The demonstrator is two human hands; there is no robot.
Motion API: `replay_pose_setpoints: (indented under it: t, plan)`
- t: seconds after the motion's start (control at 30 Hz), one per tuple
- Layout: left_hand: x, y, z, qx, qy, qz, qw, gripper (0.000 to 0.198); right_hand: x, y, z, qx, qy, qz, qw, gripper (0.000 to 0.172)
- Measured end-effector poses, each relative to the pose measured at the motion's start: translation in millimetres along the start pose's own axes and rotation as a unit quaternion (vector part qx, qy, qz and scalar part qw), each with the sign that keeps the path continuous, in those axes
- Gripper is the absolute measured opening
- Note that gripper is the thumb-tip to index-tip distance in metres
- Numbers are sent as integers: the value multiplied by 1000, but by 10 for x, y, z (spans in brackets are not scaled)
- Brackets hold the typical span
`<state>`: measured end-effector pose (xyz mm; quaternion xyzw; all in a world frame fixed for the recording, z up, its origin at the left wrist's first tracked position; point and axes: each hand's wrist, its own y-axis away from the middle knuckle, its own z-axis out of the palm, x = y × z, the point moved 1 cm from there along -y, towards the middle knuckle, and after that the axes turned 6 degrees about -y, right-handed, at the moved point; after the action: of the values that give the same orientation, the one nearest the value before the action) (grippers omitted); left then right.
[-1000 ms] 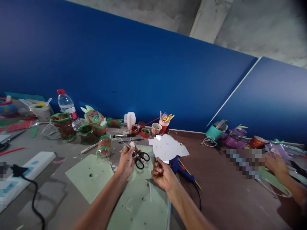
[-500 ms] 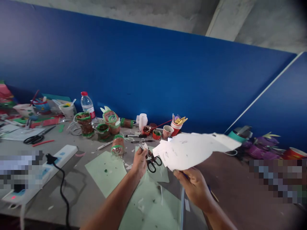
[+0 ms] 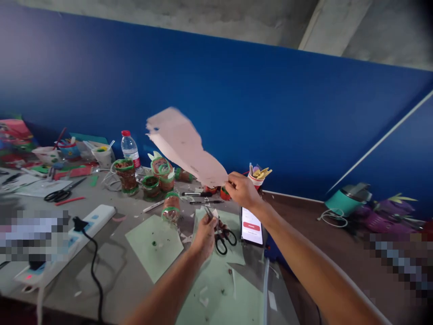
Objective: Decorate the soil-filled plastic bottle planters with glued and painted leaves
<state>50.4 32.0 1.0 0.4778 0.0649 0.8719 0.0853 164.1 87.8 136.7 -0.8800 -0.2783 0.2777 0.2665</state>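
Observation:
My right hand (image 3: 241,189) pinches one end of a large sheet of cut white paper (image 3: 182,146), raised above the back of the table and tinted pinkish. It hides part of the small cups behind it. My left hand (image 3: 205,234) is closed around black-handled scissors (image 3: 226,241), their loops sticking out on the right and a bit of metal blade showing above the fingers. A small white scrap shows by the left fingertips. Beneath lie pale green sheets (image 3: 219,289) strewn with scraps. A phone (image 3: 252,225) with a lit screen lies to the right.
Brown and green decorated jars (image 3: 126,176) stand at the back left near a water bottle (image 3: 130,149). A power strip (image 3: 84,230) with a black cord lies at left, another pair of scissors (image 3: 57,195) beyond. A teal lidded container (image 3: 345,198) stands far right.
My right hand has swung the paper up and left, from over the right side of the table to over the jars. The phone is now uncovered. My left hand keeps the scissors, slightly lower.

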Motion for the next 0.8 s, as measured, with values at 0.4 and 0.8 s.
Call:
replay_pose_setpoints:
  t: [0.4,0.8]
  plan:
    - [-9,51,15,-3,16,-15,1000,37,25,-903,234,-43,82,13,996,21]
    - [-12,27,34,3,33,-19,999,44,76,-1319,967,-222,101,114,963,21]
